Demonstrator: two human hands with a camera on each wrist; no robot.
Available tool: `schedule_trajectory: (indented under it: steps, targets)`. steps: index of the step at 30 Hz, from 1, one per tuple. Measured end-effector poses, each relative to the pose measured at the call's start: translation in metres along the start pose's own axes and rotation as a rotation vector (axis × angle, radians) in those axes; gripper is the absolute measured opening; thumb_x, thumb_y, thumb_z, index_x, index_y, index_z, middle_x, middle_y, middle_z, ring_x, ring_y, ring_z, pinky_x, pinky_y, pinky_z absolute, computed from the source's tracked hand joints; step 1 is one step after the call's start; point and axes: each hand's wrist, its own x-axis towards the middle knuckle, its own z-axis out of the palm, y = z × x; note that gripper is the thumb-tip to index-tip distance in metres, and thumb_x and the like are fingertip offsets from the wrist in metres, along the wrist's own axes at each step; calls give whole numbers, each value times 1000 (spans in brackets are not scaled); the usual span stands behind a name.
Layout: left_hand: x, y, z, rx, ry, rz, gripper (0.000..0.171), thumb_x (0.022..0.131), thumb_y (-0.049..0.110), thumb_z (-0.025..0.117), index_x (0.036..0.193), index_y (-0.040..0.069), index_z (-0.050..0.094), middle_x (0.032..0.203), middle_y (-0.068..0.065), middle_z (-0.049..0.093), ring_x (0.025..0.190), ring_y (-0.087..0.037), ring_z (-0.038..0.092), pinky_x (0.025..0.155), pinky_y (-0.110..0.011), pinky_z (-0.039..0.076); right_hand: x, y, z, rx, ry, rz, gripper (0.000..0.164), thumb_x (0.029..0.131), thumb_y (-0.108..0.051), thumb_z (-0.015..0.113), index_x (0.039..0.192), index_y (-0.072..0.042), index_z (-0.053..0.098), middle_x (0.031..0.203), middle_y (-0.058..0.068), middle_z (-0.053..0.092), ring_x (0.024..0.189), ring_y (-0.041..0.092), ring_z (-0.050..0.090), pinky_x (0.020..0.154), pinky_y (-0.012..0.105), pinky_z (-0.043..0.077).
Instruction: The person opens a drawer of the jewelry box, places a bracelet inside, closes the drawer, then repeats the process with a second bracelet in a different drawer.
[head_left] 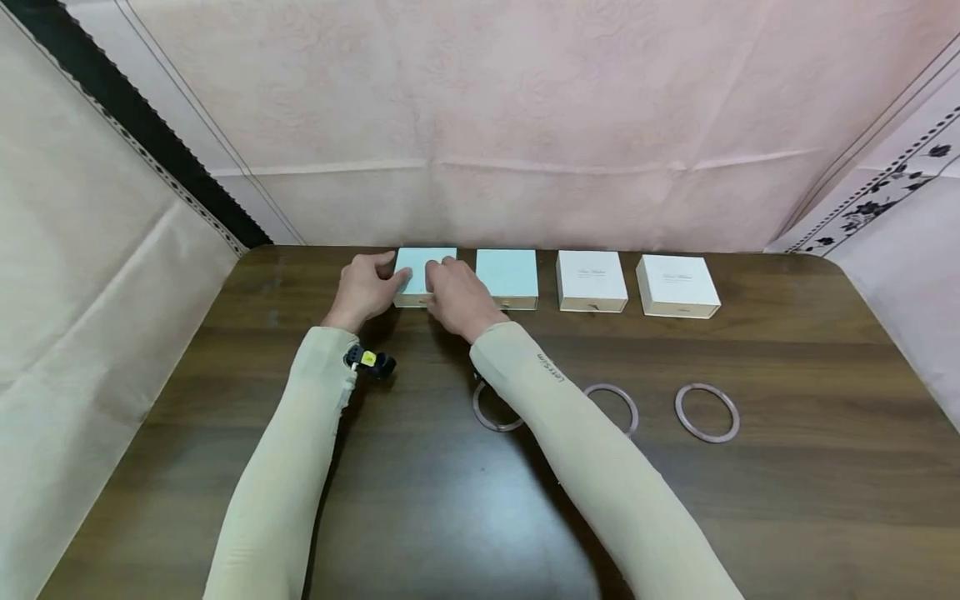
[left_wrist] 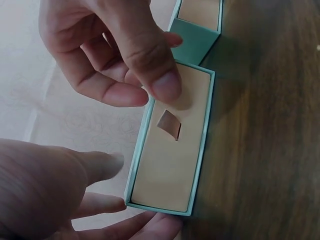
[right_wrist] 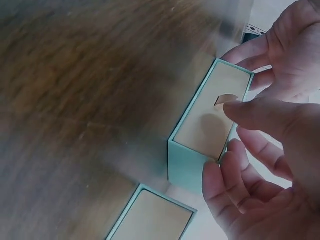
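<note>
A: Where are the two hands placed?
B: Both are set about the leftmost turquoise box (head_left: 420, 279), at the far edge of the worktop (head_left: 825, 400).

A: How is the left hand (head_left: 366, 289) held?
B: Its fingers are laid fairly straight along the box's left end, and its thumb is stretched over the top.

A: And the right hand (head_left: 457, 296)?
B: It is held over the box's right part with the fingers loosely curled. Its thumb is lowered in front of the beige drawer front (left_wrist: 165, 170), just right of a small tab (left_wrist: 170, 124). Whether the tab is actually touched cannot quite be told, as the contact is poorly shown.

A: What is set to the right?
B: A second turquoise box (head_left: 507, 271) is placed just beside the first, followed by a white box (head_left: 592, 277) and, farthest right, another white box (head_left: 678, 282). All four are lined up in a row.

A: And nearer?
B: Three pale rings (head_left: 679, 408) can be seen lying flat. The left and middle ones are partly covered by the right sleeve (head_left: 600, 450); the right one is seen whole.

A: What is hung behind?
B: A pale pink cloth (head_left: 525, 125) is seen beyond the far edge.
</note>
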Motion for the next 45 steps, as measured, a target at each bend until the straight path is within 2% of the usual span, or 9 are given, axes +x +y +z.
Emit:
schedule_trajectory:
  steps: [5,9,15,22,28,34,42,45]
  targets:
    - [-1,2,3,2,-23,-24,65,105,39,54,156,0,39,145,-25,56,134,-38,54,110,-52,46,-7,6,-6,15,17,7,18,99,-12,65,116,-7,63,112,9,63,102,22,59,90,35,52]
    - [-4,2,4,27,-23,-27,67,107,40,49,154,-5,38,146,-28,51,137,-39,48,114,-53,41,-13,9,-12,31,39,-4,22,99,-14,65,119,-7,63,114,9,63,104,23,59,90,35,53]
    - [-8,5,6,19,40,-6,72,107,42,48,160,-3,26,160,-29,29,150,-41,26,120,-57,30,-25,15,-24,52,83,-26,20,98,-14,66,116,-8,64,107,7,60,100,23,56,86,36,51]
    - [-12,19,12,-33,131,84,61,106,35,53,153,0,38,158,-25,31,150,-39,24,120,-55,31,-36,28,-36,74,125,-41,14,97,-14,67,109,-8,66,108,5,62,105,23,56,89,38,50]
    - [-14,31,19,-61,169,143,50,106,31,56,145,1,50,149,-22,43,139,-37,33,113,-52,37,-47,40,-39,61,126,-25,17,97,-17,69,112,-9,67,110,7,61,105,24,58,92,38,51]
    - [-15,42,29,-118,167,239,37,103,21,61,133,-1,60,133,-22,58,121,-36,55,101,-46,51,-56,52,-41,77,116,17,17,96,-16,69,112,-10,67,110,7,60,103,24,57,90,39,51]
    - [-12,61,46,-124,114,252,26,103,19,61,120,0,67,105,-14,69,95,-26,67,89,-39,56,-66,72,-43,87,81,45,17,96,-10,66,113,-8,68,110,11,61,101,27,58,90,42,52]
    - [-12,69,51,-96,92,242,23,103,19,61,117,2,68,104,-12,71,94,-24,68,88,-38,56,-69,78,-43,83,78,43,17,96,-9,65,113,-7,68,110,12,62,100,28,59,90,43,52]
